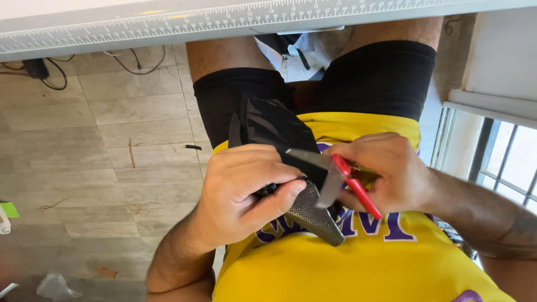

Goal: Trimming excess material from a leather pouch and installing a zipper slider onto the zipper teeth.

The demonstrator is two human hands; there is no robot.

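At the centre of the frame my left hand (246,187) is closed around a piece of black fabric (277,131), thumb pressed along a grey mesh-textured strip (314,215) that tapers to a point just below my fingers. The fabric rises from my fist toward the upper middle, lying over my black shorts (380,75) and yellow shirt (358,263). Right of centre my right hand (389,170) is wrapped around red-handled scissors (335,173), the blades parted and meeting the strip's edge just beside my left thumb. Along the top edge runs a white table (112,25) with a ruler scale; the tiled floor (84,140) fills the left side.
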